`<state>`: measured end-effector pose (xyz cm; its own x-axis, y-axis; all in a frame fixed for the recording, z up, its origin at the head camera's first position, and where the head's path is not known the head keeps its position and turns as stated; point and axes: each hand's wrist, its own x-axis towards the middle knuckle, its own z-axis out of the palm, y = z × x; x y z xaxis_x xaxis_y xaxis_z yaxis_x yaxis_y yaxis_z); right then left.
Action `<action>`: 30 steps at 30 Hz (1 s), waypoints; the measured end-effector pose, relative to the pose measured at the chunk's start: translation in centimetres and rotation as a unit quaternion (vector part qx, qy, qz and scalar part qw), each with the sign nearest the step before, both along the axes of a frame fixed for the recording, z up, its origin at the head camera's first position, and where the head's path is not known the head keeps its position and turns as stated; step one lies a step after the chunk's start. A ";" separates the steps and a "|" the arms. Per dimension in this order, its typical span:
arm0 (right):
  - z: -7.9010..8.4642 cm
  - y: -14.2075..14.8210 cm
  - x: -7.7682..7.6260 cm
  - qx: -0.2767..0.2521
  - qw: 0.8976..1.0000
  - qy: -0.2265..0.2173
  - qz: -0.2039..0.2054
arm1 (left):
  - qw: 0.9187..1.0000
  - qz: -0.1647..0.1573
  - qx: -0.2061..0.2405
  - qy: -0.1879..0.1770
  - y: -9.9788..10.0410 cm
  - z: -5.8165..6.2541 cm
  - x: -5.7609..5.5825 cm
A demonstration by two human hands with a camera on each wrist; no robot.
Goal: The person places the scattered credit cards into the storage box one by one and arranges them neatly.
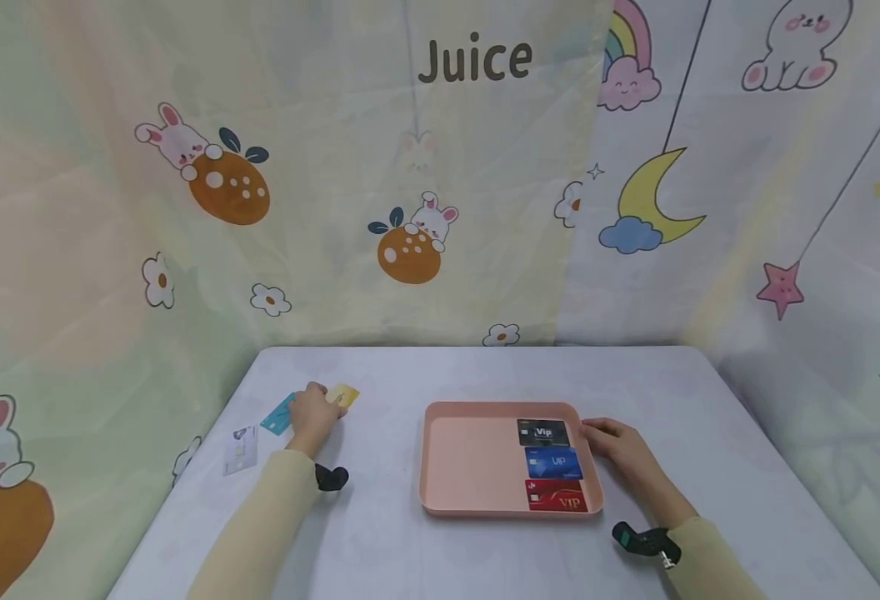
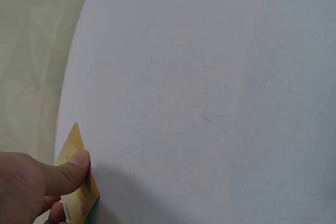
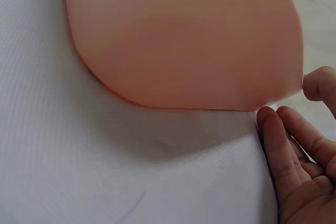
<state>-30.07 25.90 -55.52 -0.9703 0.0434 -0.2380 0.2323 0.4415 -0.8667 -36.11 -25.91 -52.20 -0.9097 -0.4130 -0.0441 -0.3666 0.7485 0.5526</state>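
Yellow card point(image 1: 344, 394) is sitting in the left hand point(image 1: 314, 417), over on the left part of the table point(image 1: 380, 558), going by the head view. That arm is pointing forward in its pale sleeve point(image 1: 256, 533), back of the hand facing up, fingers angling down. A teal card point(image 1: 278, 414) is lying partly hidden by that hand, and a white card point(image 1: 241, 451) is lying near it, its print looking too small to read.

Meanwhile the other arm is slanting in from the lower right, the right hand point(image 1: 623, 446) touching the right rim of a pink tray point(image 1: 470, 458). Inside, along that side, three cards are making a column: a black card point(image 1: 543, 432) at the far end saying "Vip", a blue card point(image 1: 552, 462) saying "VIP", then a red card point(image 1: 556, 496) nearest, also saying "VIP". Behind it all, a cartoon backdrop point(image 1: 335, 83) is showing the word "Juice".

Left wrist cam: the thumb is pressing on the card's face and fingers are tucking behind, so that hand is definitely pinching it. The card is tilting.

Right wrist cam: thumb and fingertips are resting on two sides of the tray's edge, so they're looking like they're pinching it lightly.
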 end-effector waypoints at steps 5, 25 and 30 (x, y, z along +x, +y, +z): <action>0.2 0.0 0.0 0.004 1.000 -0.003 -0.002 | 0.999 -0.005 0.025 0.024 -0.2 -0.3 0.0; 0.1 -0.1 0.0 0.005 1.000 -0.009 -0.005 | 0.991 -0.021 0.104 0.076 -0.6 0.4 -0.1; 0.2 -0.1 0.1 0.005 1.000 -0.011 -0.006 | 0.990 -0.029 0.123 0.064 -0.3 0.8 0.1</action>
